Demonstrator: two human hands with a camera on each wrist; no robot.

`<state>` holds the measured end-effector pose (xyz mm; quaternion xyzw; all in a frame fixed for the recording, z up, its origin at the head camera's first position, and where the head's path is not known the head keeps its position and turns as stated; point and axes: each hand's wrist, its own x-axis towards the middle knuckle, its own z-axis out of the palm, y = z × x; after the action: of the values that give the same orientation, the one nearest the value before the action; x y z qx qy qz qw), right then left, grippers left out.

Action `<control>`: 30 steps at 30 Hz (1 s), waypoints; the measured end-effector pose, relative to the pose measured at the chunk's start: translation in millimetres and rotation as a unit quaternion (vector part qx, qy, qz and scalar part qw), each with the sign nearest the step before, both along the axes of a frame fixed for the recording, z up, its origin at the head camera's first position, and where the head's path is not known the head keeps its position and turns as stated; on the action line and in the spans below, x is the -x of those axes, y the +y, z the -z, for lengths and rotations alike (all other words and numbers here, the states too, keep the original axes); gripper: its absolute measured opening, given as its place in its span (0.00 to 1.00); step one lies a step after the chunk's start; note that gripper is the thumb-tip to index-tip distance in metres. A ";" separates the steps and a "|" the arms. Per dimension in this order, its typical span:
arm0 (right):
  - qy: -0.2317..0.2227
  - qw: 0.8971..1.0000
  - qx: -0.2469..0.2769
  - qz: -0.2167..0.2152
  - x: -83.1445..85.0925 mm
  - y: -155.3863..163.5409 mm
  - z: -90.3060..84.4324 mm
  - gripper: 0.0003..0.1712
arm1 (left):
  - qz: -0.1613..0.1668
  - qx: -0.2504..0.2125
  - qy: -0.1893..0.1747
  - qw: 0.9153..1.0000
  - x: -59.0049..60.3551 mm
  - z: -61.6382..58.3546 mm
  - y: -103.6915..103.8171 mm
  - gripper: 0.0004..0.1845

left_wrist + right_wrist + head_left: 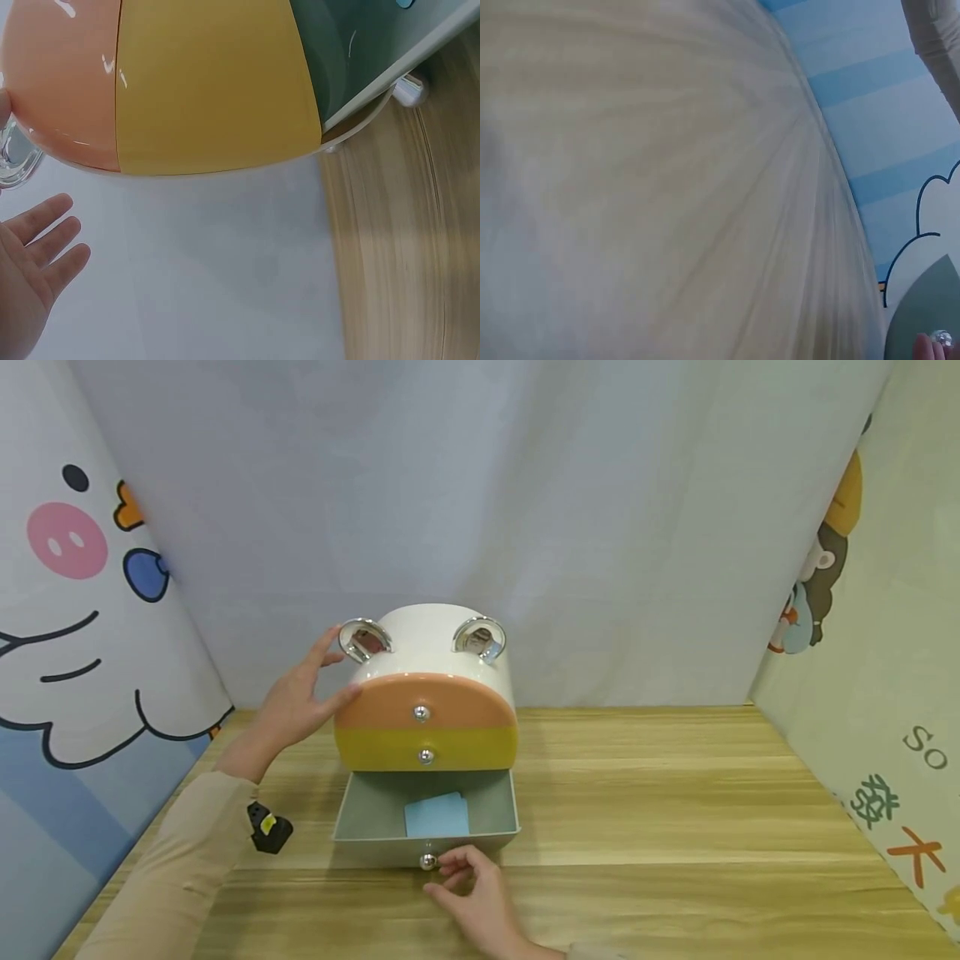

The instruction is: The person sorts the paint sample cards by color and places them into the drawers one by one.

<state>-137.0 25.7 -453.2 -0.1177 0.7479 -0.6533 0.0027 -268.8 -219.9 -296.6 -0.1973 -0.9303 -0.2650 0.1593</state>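
A small white cabinet (431,639) with two silver ring ears stands on the wooden table (675,793). It has an orange drawer (423,703), a yellow drawer (426,747) and a grey-green bottom drawer (360,814). The bottom drawer is pulled out, and a blue card (437,815) lies in it. My left hand (300,702) rests flat against the cabinet's left side, fingers straight; the left wrist view shows its open palm (30,262) below the orange front (60,82). My right hand (468,881) sits at the open drawer's silver knob (428,861), fingers loosely curled, the index tip touching it.
A small black device with a yellow mark (267,828) lies by my left sleeve. A grey curtain hangs behind the cabinet. Cartoon-printed panels (82,610) close in the left and right sides. Bare tabletop stretches to the right of the cabinet.
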 end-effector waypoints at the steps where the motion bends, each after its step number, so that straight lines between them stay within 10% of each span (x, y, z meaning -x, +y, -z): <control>1: -0.011 1.000 0.009 0.011 -0.2 -2.1 1.7 0.14 | -0.001 0.001 0.000 1.000 0.0 -0.1 0.1 0.43; 15: -0.136 0.954 0.241 0.112 -3.6 -37.6 12.3 0.13 | 0.000 -0.002 0.000 1.000 -0.8 0.4 0.0 0.43; 30: -0.182 0.921 0.304 0.161 -2.0 -50.0 9.3 0.10 | 0.002 -0.003 0.009 1.000 1.8 3.2 -0.3 0.43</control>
<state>-135.0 -24.3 -462.6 0.1306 0.5090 -0.8508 -0.0022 -270.6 -220.2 -299.8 -0.2007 -0.9276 -0.2665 0.1683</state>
